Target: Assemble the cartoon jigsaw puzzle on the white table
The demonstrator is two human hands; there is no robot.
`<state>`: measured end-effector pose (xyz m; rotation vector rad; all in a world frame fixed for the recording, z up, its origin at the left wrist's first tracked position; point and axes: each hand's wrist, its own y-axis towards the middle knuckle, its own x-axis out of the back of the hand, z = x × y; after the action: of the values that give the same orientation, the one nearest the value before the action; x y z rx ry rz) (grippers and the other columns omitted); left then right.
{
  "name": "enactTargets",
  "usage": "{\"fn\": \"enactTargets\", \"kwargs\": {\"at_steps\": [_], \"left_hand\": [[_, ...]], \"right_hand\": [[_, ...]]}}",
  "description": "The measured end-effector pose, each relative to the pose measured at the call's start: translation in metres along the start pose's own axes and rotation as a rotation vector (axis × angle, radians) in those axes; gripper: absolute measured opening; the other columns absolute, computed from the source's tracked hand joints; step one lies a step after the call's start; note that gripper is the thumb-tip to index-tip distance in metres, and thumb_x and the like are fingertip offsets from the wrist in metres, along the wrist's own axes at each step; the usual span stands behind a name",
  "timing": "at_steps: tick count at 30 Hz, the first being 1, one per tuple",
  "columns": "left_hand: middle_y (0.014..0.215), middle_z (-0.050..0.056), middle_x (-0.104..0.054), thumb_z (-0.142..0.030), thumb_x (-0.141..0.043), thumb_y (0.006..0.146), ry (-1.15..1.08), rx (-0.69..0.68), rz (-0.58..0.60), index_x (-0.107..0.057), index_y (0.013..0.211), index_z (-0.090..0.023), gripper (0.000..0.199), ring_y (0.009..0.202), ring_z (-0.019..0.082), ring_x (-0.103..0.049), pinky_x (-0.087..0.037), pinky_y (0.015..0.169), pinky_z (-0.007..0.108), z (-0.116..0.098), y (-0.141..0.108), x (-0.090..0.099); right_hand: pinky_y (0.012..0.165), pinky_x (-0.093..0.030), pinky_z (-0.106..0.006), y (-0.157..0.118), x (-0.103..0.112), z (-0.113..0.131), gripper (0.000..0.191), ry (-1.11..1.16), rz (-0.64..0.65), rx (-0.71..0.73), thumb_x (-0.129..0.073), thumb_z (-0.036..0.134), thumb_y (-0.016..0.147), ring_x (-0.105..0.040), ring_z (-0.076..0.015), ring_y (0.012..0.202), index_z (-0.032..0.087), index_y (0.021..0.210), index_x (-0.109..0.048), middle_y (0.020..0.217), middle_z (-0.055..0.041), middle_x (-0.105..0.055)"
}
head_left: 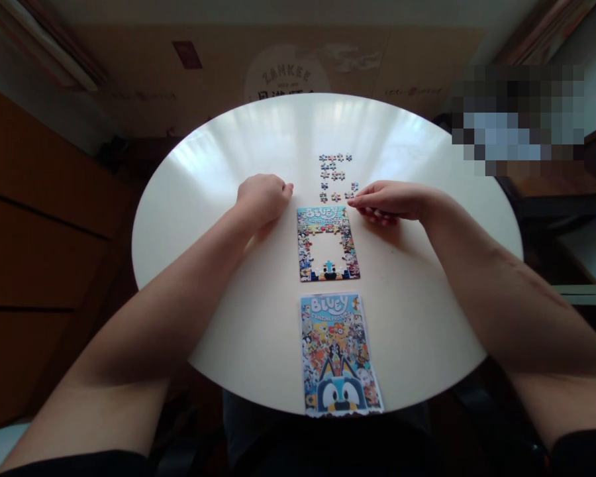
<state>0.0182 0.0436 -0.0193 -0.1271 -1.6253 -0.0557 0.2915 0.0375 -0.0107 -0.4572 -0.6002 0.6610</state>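
A jigsaw puzzle (305, 222) lies in the middle of the table, its frame of joined pieces surrounding an open centre. Beyond its top edge are loose puzzle pieces (335, 197) in short, uneven rows. My right hand (390, 200) pinches at the lower right of these rows, thumb and forefinger at a puzzle piece (349, 196); the other fingers curl beneath. Left of the rows, my left hand (265, 195) rests on the table in a loose fist, with no object showing in it. Nearer to me lies a printed reference picture (335, 351) headed "BLUEY".
The white oval table (218, 265) has a curved edge all round. Behind it stands a cardboard panel (218, 66) with printed lettering. A brown wooden seat (521, 189) is at the right, under a blurred-out area. Orange-brown cabinet doors (30, 245) line the left.
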Motion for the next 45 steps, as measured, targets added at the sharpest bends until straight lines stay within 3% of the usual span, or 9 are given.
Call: {"fn": "enactTargets", "kwargs": {"at_steps": [7, 12, 24, 26, 30, 33, 36, 41, 45], "left_hand": [[0.067, 0.008, -0.062, -0.045, -0.050, 0.091, -0.254, -0.083, 0.036, -0.070, 0.075, -0.018, 0.037, 0.066, 0.020, -0.048, -0.031, 0.065, 0.034, 0.019, -0.002, 0.007], [0.070, 0.008, -0.064, -0.045, -0.048, 0.091, -0.239, -0.167, 0.053, -0.069, 0.074, -0.018, 0.038, 0.066, 0.019, -0.048, -0.030, 0.063, 0.033, 0.022, -0.004, 0.011], [0.080, 0.007, -0.070, -0.048, -0.050, 0.088, -0.108, -0.329, 0.291, -0.065, 0.074, -0.020, 0.034, 0.066, 0.018, -0.053, -0.031, 0.060, 0.030, 0.026, -0.018, 0.029], [0.078, 0.006, -0.069, -0.047, -0.053, 0.086, -0.108, -0.350, 0.319, -0.065, 0.074, -0.020, 0.032, 0.065, 0.017, -0.053, -0.031, 0.059, 0.030, 0.027, -0.020, 0.032], [0.076, 0.006, -0.068, -0.049, -0.054, 0.085, -0.111, -0.368, 0.349, -0.066, 0.074, -0.021, 0.033, 0.063, 0.017, -0.053, -0.031, 0.057, 0.030, 0.029, -0.022, 0.034], [0.076, 0.006, -0.068, -0.052, -0.054, 0.086, -0.123, -0.375, 0.341, -0.066, 0.074, -0.021, 0.036, 0.063, 0.017, -0.052, -0.031, 0.056, 0.030, 0.031, -0.021, 0.032], [0.074, 0.006, -0.068, -0.057, -0.054, 0.086, -0.120, -0.371, 0.327, -0.066, 0.073, -0.021, 0.040, 0.061, 0.017, -0.051, -0.030, 0.055, 0.031, 0.032, -0.021, 0.030], [0.075, 0.008, -0.068, -0.064, -0.053, 0.087, -0.130, -0.346, 0.336, -0.066, 0.073, -0.020, 0.047, 0.060, 0.016, -0.051, -0.029, 0.054, 0.032, 0.030, -0.020, 0.029], [0.076, 0.009, -0.068, -0.065, -0.053, 0.086, -0.135, -0.345, 0.341, -0.066, 0.073, -0.020, 0.048, 0.060, 0.017, -0.052, -0.030, 0.054, 0.032, 0.031, -0.018, 0.027]], "right_hand": [[0.038, -0.028, -0.025, -0.003, -0.010, -0.002, 0.043, -0.043, -0.092, 0.045, -0.059, 0.052, 0.094, -0.043, -0.0095, 0.042, 0.020, 0.067, -0.049, 0.055, -0.0001, -0.049], [0.038, -0.031, -0.025, -0.008, -0.017, -0.001, 0.042, -0.086, -0.135, 0.080, -0.055, 0.047, 0.097, -0.047, -0.0098, 0.040, 0.020, 0.066, -0.048, 0.054, 0.0001, -0.051], [0.040, -0.033, -0.024, -0.005, -0.017, -0.004, 0.042, -0.054, -0.088, 0.106, -0.060, 0.054, 0.091, -0.049, -0.0106, 0.042, 0.020, 0.068, -0.048, 0.054, 0.0011, -0.052], [0.042, -0.033, -0.025, -0.005, -0.018, -0.004, 0.042, -0.087, -0.171, 0.138, -0.059, 0.055, 0.091, -0.048, -0.0109, 0.042, 0.021, 0.068, -0.048, 0.052, 0.0015, -0.051], [0.055, -0.037, -0.027, -0.002, -0.016, -0.005, 0.043, -0.227, -0.661, 0.358, -0.055, 0.051, 0.093, -0.049, -0.0124, 0.051, 0.021, 0.064, -0.047, 0.053, 0.0013, -0.050], [0.059, -0.040, -0.028, 0.007, -0.009, -0.014, 0.041, -0.151, -0.883, 0.439, -0.049, 0.050, 0.095, -0.050, -0.0141, 0.055, 0.021, 0.067, -0.051, 0.056, 0.0010, -0.051], [0.062, -0.043, -0.028, 0.021, -0.001, -0.024, 0.035, -0.090, -0.947, 0.461, -0.051, 0.050, 0.094, -0.053, -0.0158, 0.060, 0.020, 0.077, -0.059, 0.063, -0.0006, -0.057], [0.072, -0.049, -0.031, 0.034, 0.000, -0.032, 0.032, -0.111, -0.928, 0.477, -0.054, 0.035, 0.090, -0.059, -0.0183, 0.074, 0.019, 0.112, -0.069, 0.088, -0.0058, -0.068], [0.086, -0.051, -0.036, 0.034, -0.004, -0.030, 0.033, -0.219, -0.865, 0.504, -0.054, 0.024, 0.089, -0.062, -0.0203, 0.084, 0.022, 0.114, -0.074, 0.102, -0.0080, -0.070]]}}
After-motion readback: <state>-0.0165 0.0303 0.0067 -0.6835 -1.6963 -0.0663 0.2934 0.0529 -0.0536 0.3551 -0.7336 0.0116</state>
